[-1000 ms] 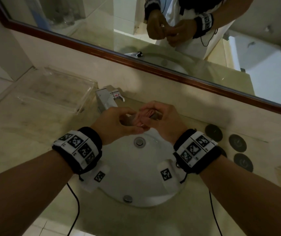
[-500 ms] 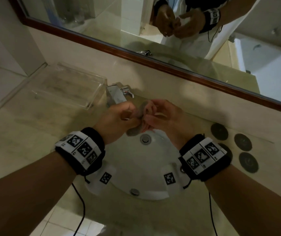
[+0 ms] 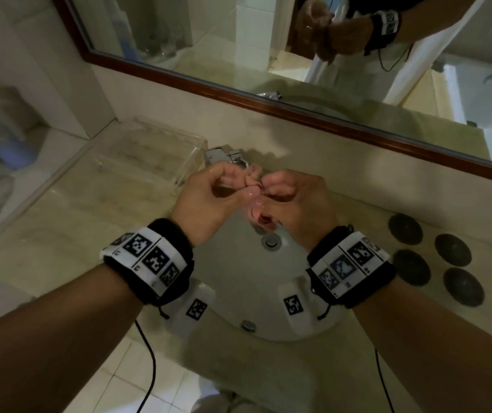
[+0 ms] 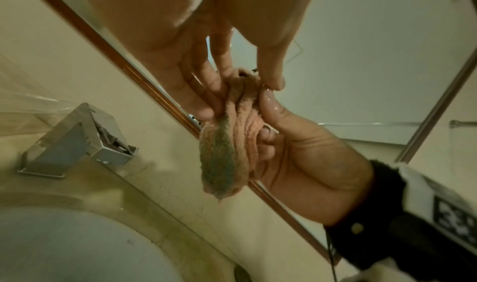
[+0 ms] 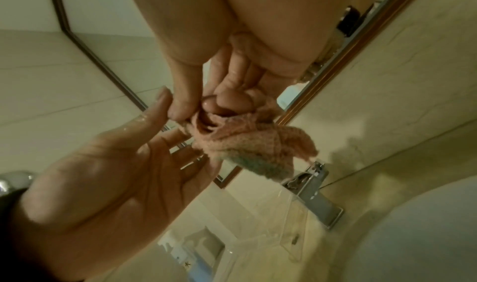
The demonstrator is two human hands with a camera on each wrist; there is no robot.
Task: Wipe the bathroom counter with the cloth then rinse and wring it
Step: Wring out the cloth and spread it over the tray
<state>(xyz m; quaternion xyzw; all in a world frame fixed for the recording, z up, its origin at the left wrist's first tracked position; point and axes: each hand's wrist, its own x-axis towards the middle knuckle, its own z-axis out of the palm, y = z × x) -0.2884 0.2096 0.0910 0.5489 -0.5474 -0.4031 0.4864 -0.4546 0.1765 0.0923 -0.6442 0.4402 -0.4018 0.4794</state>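
1. Over the sink [image 3: 238,299], the left hand [image 3: 206,201] and right hand [image 3: 295,201] both pinch the bunched cloth [image 4: 232,143]; wringing looks under way, wiping probably finished.
2. Past them the tap [image 3: 227,155] seems off, a clear tray [image 3: 149,156] at the desk's [image 3: 60,234] back-left, dark discs [image 3: 435,263] right; nothing blocks.

One cloth [image 4: 229,143], one faucet [image 3: 227,155], four dark discs [image 3: 405,228].
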